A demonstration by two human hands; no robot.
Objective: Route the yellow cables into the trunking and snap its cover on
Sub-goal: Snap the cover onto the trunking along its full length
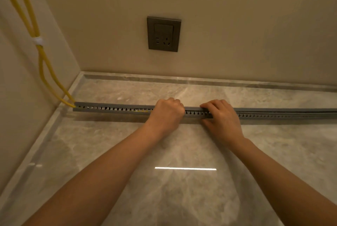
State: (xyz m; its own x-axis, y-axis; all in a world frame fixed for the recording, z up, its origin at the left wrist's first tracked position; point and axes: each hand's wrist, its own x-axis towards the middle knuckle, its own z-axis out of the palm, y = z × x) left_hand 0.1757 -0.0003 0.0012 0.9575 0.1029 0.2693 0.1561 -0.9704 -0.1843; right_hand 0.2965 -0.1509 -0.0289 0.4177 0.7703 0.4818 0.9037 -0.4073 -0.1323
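So we're kneeling over the grey trunking (116, 109) lying on the marble floor (164, 180), a bit out from the wall with the socket (163, 34). Our left hand (166, 114) is balled into a fist pressing down on it, and our right hand (221, 116) is clamping it, fingers curled over the top and thumb underneath.

Biggest worry: out to the right the cover (291, 110) is looking like it's sitting slightly proud, so it could be popping back up there while we're squeezing the middle. Also a cable could be getting pinched under the lip if it's riding high.

What's inside: the yellow cables (45, 67) are dropping down the left wall, held by a white tie (38, 41), and feeding into the left end. We're catching yellow through the side slots near the fist; further right we can't tell.
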